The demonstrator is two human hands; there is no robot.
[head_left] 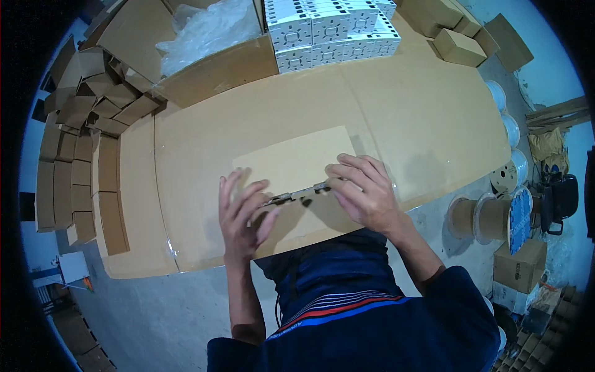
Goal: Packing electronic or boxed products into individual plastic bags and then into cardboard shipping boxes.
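Note:
A flat piece of brown cardboard [291, 164] with slotted tabs along its near edge lies on a large cardboard sheet [434, 111] that serves as a work surface. My left hand [243, 211] presses on the piece's near left part, fingers spread. My right hand [364, 189] rests on its near right part, fingers bent over the tabbed edge. Both hands touch the piece along a fold line.
Small folded cardboard boxes [80, 155] are stacked in rows at the left. A stack of white printed cartons [331, 28] and a clear plastic bag [207, 31] lie at the back. Cable spools [489, 217] and boxes stand on the concrete floor at the right.

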